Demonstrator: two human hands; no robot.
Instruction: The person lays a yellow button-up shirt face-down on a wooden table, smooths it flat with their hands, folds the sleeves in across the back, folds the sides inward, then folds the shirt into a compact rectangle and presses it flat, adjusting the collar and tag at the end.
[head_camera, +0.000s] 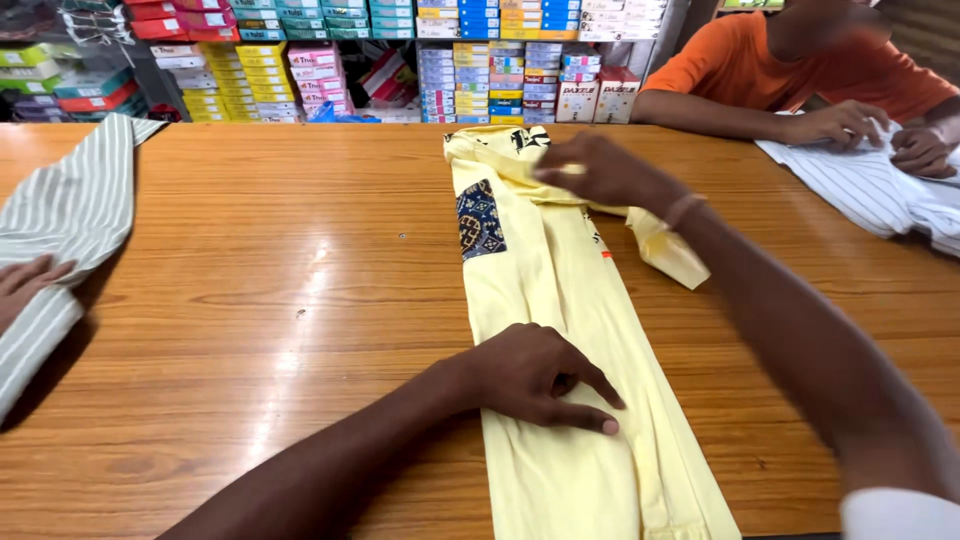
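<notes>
Wooden table (300, 300), yellow shirt (560, 300) folded into a long strip down its middle.
Left hand (540, 378) presses flat and unclenched on the shirt's lower half; right hand (600, 170) pinches the fabric near the collar. Left of the shirt lies a striped shirt (60, 220) under another person's hand (30, 280); beyond the shirt, shelves of boxes (400, 60).

Obs., materials only. Shirt (560, 300) under my left hand (535, 378): pale yellow woven cloth, matt, smooth w/ soft creases; dark patterned cloth patch (480, 218) stitched on, also matt. Table (280, 300): wood, orange-brown, visible grain, glossy varnish w/ bright light glare. Striped shirt (60, 220) at left: grey-white cloth, matt, fine ribbed look. White striped cloth (870, 190) at far right: thin, matt. Shelf boxes (480, 70): cardboard, semi-gloss print.
</notes>
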